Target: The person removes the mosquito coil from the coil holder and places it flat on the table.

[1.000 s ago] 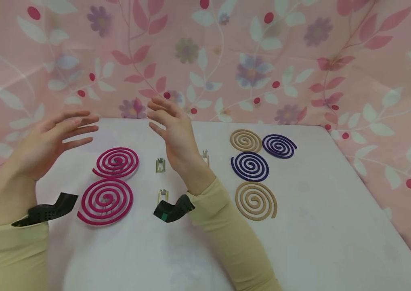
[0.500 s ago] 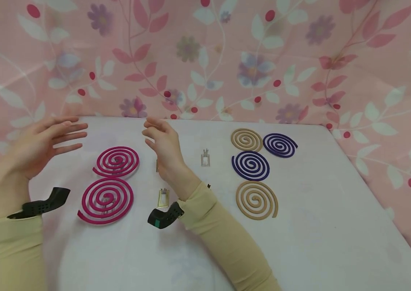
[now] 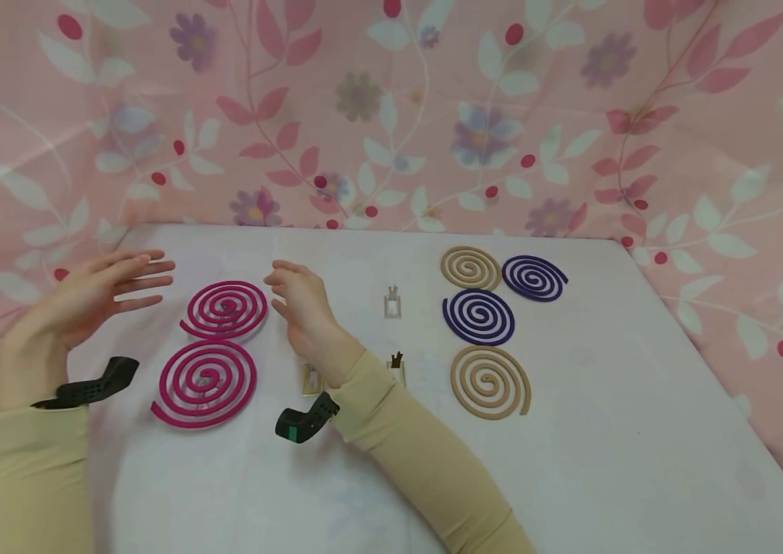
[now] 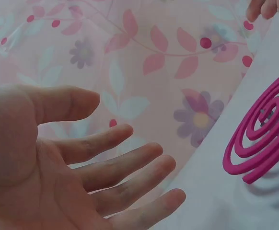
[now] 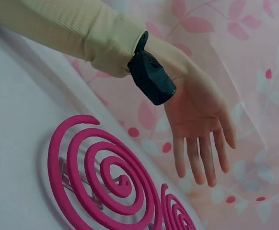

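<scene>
Two magenta mosquito coils, a front one (image 3: 207, 377) and a back one (image 3: 226, 305), sit raised on small metal stands on the white table. My left hand (image 3: 97, 300) is held in the air to their left, palm inward and fingers spread, with nothing in it; the left wrist view shows its bare palm (image 4: 48, 177). Right of the back coil hovers my right hand (image 3: 304, 312), fingers slightly bent and holding nothing. Behind its wrist a gold-coloured metal stand (image 3: 311, 382) is partly hidden. Two more stands, a silvery one (image 3: 393, 291) and a dark-pronged one (image 3: 396, 360), are farther right.
On the right lie flat coils: a tan one (image 3: 471, 268) at the back, a dark blue one (image 3: 534, 278) beside it, another dark blue one (image 3: 479, 316) and a front tan one (image 3: 489, 380). A pink floral cloth (image 3: 391, 115) hangs behind the table.
Both hands have come lower, the right one also shifting left. A stand seen earlier beside the right hand is now hidden behind it, while two stands farther right have come into view.
</scene>
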### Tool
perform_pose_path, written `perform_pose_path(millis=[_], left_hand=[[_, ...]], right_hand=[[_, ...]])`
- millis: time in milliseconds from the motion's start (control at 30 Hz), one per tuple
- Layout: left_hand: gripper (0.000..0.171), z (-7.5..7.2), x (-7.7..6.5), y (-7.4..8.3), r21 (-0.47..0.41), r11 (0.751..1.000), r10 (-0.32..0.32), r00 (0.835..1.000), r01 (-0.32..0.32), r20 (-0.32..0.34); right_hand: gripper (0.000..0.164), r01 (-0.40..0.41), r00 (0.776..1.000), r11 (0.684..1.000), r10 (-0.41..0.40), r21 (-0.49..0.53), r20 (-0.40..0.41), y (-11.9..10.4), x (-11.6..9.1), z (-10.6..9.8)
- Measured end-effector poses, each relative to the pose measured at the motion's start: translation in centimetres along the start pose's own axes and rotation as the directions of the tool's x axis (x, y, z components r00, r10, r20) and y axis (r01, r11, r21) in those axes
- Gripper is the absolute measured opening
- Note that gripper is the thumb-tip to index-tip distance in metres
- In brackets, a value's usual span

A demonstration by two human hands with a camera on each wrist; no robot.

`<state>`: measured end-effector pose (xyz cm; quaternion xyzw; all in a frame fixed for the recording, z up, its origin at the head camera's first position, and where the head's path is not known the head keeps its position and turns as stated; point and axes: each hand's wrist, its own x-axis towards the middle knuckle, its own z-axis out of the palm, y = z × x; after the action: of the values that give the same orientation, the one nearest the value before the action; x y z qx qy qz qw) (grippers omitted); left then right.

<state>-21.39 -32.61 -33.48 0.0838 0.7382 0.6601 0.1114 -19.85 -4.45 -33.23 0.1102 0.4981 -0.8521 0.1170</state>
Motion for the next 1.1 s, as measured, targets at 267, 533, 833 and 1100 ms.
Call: perform_pose_path(millis=[267,533,833,1100], left_hand=[[0.026,-0.3,0.4,-1.5,0.049,0.991,-0.123,0.992,0.122,0.009],[0.064,-0.5,0.9,-3.0,0.204,0.953,-0.238,0.970,0.223,0.051],[0.054,-0.1,1.1,-3.1,0.227,0.953,-0.229,0.967,0.200,0.114],[0.051,0.2,1.2,-3.1,0.232,0.954,-0.218,0.970,0.189,0.109]], right_hand=[[0.042,-0.145,0.989,0.986,0.145,0.080,0.008,0.8,0.6,-0.3],[0.065,-0.251,0.964,0.948,0.262,0.197,-0.034,1.6,1.3,-0.5],[0.064,-0.310,0.947,0.921,0.322,0.236,-0.012,2.1,1.5,-0.9],[0.042,-0.329,0.944,0.919,0.327,0.216,0.046,2.0,1.2,-1.0]])
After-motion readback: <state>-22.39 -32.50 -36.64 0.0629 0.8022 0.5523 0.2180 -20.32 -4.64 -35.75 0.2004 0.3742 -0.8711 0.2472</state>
